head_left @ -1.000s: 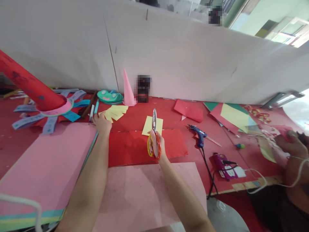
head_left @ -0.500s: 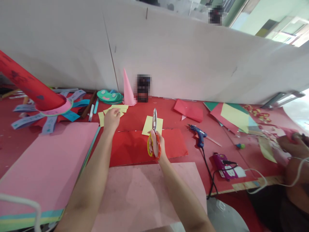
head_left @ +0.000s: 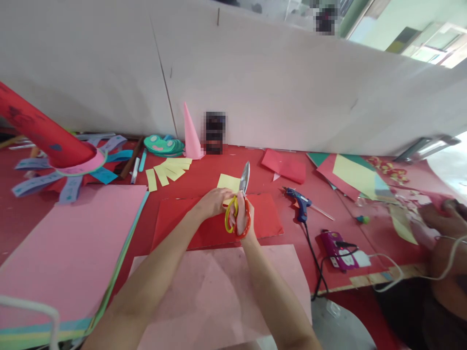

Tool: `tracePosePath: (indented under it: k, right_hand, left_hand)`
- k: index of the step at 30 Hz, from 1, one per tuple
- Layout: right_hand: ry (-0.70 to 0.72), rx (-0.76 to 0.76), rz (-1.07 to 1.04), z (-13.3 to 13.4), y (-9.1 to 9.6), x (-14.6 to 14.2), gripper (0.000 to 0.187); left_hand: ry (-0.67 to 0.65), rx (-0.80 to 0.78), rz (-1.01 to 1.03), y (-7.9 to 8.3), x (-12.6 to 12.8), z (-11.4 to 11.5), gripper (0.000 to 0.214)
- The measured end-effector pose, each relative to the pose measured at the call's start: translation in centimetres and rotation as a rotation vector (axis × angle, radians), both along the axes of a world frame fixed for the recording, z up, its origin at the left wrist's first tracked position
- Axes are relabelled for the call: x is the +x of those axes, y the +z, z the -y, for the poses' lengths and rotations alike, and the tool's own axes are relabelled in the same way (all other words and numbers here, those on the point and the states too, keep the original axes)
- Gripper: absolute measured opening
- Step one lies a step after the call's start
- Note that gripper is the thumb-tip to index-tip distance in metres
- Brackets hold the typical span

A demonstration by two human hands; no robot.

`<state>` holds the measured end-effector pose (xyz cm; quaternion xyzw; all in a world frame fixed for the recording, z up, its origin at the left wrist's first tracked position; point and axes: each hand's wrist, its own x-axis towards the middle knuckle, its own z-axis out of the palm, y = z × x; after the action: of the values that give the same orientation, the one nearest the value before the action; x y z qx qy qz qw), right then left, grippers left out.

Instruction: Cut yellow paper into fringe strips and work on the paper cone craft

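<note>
My right hand is wrapped around a pair of scissors with yellow and red handles, its metal blades pointing away from me and looking closed. Close beside it, my left hand has its fingers together at the near edge of a piece of yellow paper, gripping it; the fingertips are partly hidden. Under both hands lies a red sheet. Several yellow paper strips are fanned out farther back on the left.
A pink cone stands near the white wall. Stacked pink sheets lie left, by a red tube. To the right are a glue gun, a purple power bank and a co-worker's hand.
My left hand has come right from the yellow strips to the yellow paper, leaving the strips fanned out. The scissors have shifted slightly right, and their tip now leans right.
</note>
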<state>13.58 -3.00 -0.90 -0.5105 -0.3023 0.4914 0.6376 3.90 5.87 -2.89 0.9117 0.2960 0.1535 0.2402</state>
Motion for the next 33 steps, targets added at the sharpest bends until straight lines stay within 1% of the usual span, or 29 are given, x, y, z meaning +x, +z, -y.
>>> tracePosePath:
  k: [3,6,8,10,12,14,15,18,19,20,21,22,24,25,27,28,30,32,33]
  right_hand:
    - [-0.005,-0.004,-0.011,0.0,0.4,0.0,0.040]
    - [-0.005,0.002,-0.018,0.1,0.4,-0.1,0.040]
    - [-0.010,0.007,-0.027,0.1,0.3,-0.1,0.039]
    - [-0.019,0.015,-0.037,0.0,0.3,-0.1,0.038]
    - [-0.026,0.024,-0.053,0.1,0.5,-0.2,0.038]
    - [-0.028,0.028,-0.065,0.1,0.8,-0.2,0.038]
    - [-0.025,0.028,-0.066,0.1,0.9,-0.2,0.037]
    - [-0.028,0.031,-0.054,0.2,1.0,-0.2,0.036]
    - [-0.033,0.032,-0.053,0.2,1.0,-0.2,0.036]
    - [-0.038,0.032,-0.053,0.2,1.0,-0.2,0.037]
    - [-0.042,0.033,-0.055,0.2,0.9,-0.2,0.038]
    - [-0.042,0.035,-0.057,0.2,0.9,-0.2,0.038]
    - [-0.034,0.040,-0.062,0.2,0.7,-0.2,0.037]
    - [-0.029,0.042,-0.066,0.1,0.6,-0.2,0.037]
    - [-0.023,0.040,-0.067,0.1,0.5,-0.2,0.036]
    - [-0.021,0.038,-0.066,0.1,0.4,-0.2,0.036]
    - [-0.019,0.037,-0.067,0.0,0.2,-0.1,0.035]
    - [-0.018,0.041,-0.074,0.0,0.1,-0.1,0.034]
    - [-0.022,0.039,-0.077,0.0,0.1,-0.1,0.033]
  left_hand:
    - [0.007,0.015,-0.027,-0.2,-0.2,-0.2,0.042]
    - [0.039,-0.002,-0.016,-0.3,-0.2,-0.2,0.036]
    - [0.081,-0.043,-0.006,-0.3,-0.2,-0.1,0.030]
    - [0.193,-0.098,0.024,0.0,-0.2,-0.1,0.029]
    - [0.378,-0.160,0.095,0.5,-0.4,-0.2,0.030]
    - [0.551,-0.236,0.253,1.4,-0.6,-0.4,0.027]
    - [0.609,-0.284,0.378,1.9,-0.7,-0.5,0.028]
    - [0.663,-0.461,0.844,3.1,-1.0,-1.0,0.037]
    - [0.671,-0.521,0.963,3.2,-1.1,-1.2,0.039]
    - [0.688,-0.578,1.034,3.0,-1.2,-1.4,0.040]
    - [0.712,-0.635,1.047,2.7,-1.4,-1.6,0.039]
    - [0.745,-0.685,1.007,2.2,-1.6,-1.7,0.036]
    - [0.803,-0.787,0.803,1.1,-2.0,-2.0,0.027]
    - [0.822,-0.809,0.704,0.5,-2.1,-2.1,0.024]
    - [0.827,-0.765,0.569,-0.1,-2.3,-2.2,0.021]
    - [0.821,-0.730,0.536,-0.2,-2.3,-2.3,0.020]
    - [0.798,-0.692,0.517,0.2,-2.3,-2.3,0.019]
    - [0.758,-0.676,0.531,1.1,-2.3,-2.3,0.019]
    - [0.725,-0.641,0.552,1.6,-2.4,-2.3,0.018]
